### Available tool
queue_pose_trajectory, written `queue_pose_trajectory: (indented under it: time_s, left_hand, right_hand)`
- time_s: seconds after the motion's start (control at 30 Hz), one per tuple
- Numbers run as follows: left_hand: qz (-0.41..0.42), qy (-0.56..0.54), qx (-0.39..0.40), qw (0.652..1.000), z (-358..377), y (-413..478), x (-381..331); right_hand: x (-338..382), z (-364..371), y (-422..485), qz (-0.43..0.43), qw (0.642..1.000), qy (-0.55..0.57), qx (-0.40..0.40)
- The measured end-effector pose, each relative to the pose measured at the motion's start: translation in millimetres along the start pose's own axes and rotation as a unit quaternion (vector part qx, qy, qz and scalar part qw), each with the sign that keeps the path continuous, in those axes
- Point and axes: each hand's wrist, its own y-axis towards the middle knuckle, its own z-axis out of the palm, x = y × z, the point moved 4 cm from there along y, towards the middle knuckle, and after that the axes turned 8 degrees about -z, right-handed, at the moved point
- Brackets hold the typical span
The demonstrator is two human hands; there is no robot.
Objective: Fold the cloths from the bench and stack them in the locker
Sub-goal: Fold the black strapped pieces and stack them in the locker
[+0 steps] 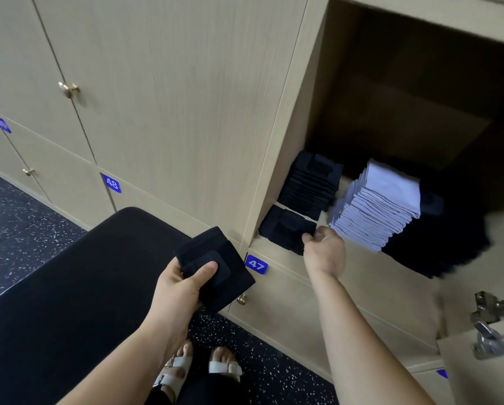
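My left hand point(183, 283) grips a folded dark navy cloth point(215, 267) above the black bench point(69, 287), thumb on top. My right hand point(325, 248) reaches into the open locker point(288, 159) and pinches the edge of a short front stack of folded dark cloths point(285, 229) at the locker's front left. Behind that stack stands a taller stack of dark cloths point(310, 184). To the right rises a tall stack of pale lilac cloths point(376, 206), with more dark cloths point(437, 244) beyond it.
Closed locker doors point(163, 83) with brass knobs fill the wall to the left, labelled 48 and 47. The open door with metal hinges point(491, 325) hangs at lower right. My sandalled feet point(201, 366) stand on speckled dark floor.
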Motion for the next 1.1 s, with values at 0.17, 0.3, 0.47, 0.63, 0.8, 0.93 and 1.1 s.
queue_pose_trajectory:
  time_s: [0.17, 0.3, 0.47, 0.63, 0.8, 0.93, 1.1]
  left_hand:
    - [0.018, -0.017, -0.020, 1.000, 12, -20, -10]
    - [0.009, -0.064, -0.026, 0.998, 27, -47, -11]
    - [-0.021, -0.111, -0.023, 0.993, 48, -83, -6]
    - [-0.004, -0.050, -0.018, 0.999, 46, -104, -5]
    - [0.061, 0.058, -0.031, 0.996, 35, -111, -10]
    - [0.128, 0.193, -0.047, 0.972, 39, -106, -12]
    - [0.158, 0.299, -0.016, 0.941, 49, -87, -6]
  right_hand:
    - [25, -32, -57, -0.043, 0.985, 0.159, 0.056]
    - [35, -56, -122, -0.032, 0.945, 0.298, 0.129]
    - [37, -81, -170, -0.012, 0.905, 0.393, 0.160]
    - [31, -110, -177, -0.034, 0.920, 0.362, 0.145]
    - [21, -125, -168, -0.054, 0.945, 0.297, 0.125]
    - [14, -121, -161, -0.056, 0.956, 0.263, 0.116]
    - [0, -107, -143, -0.018, 0.950, 0.293, 0.107]
